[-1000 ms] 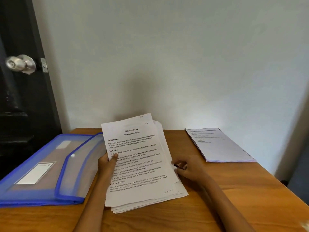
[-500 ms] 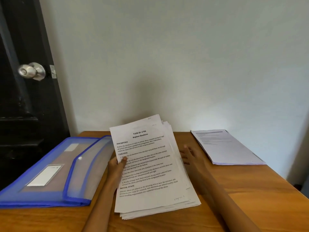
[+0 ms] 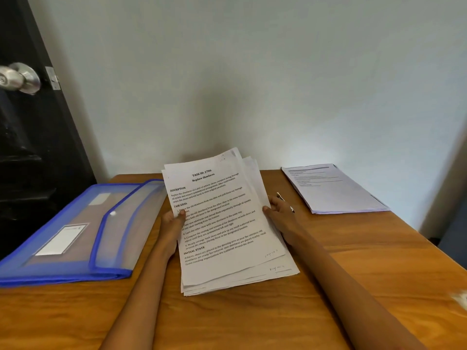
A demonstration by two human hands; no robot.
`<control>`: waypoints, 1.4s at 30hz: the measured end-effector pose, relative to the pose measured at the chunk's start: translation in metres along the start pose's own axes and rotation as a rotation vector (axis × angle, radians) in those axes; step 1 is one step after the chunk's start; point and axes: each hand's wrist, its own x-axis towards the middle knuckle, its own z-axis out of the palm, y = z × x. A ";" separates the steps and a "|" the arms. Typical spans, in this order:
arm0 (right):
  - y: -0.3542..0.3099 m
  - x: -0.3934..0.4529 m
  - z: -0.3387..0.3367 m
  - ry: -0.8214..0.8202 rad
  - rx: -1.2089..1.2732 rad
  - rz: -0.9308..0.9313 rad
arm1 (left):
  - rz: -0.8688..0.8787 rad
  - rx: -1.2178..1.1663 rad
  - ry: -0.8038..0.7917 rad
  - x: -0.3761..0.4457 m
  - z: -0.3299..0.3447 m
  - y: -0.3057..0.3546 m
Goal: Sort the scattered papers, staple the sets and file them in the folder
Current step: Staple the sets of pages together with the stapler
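Head view, left to right: dark door with round silver metal door knob [image 3: 21,78] at far left edge. Translucent blue plastic snap-button folder [image 3: 75,231] lies flat on brown wooden table [image 3: 379,286], flap toward centre, white label on its front. Just right of it, left hand [image 3: 173,221] grips the left edge of a loose stack of white printed paper sheets [image 3: 227,223], thumb curled over the top page near the "TASK GOAL" line, other fingers hidden behind. Stack sits mid-table, tilted up at the far end, near edges fanned unevenly on the wood; top page headed "TASK ID: 2706 Replace Shoelaces". Right hand [image 3: 278,210] holds the stack's right edge, thumb on the front, fingers curled behind the sheets. Small metallic item beside the right hand's knuckles, mostly hidden, can't tell what it is. Further right, well apart, separate neat pile of white printed pages [image 3: 333,190] lies flat near the wall
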 end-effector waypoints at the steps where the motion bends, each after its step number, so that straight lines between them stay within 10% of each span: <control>1: 0.001 0.000 -0.001 -0.001 0.000 -0.007 | -0.002 0.003 -0.007 0.000 0.000 0.000; 37: 0.002 0.006 -0.025 0.015 -0.113 0.038 | 0.139 0.189 0.483 0.008 -0.023 0.000; 42: -0.001 0.007 -0.029 -0.062 -0.531 0.016 | 0.122 0.184 0.520 0.007 -0.022 0.002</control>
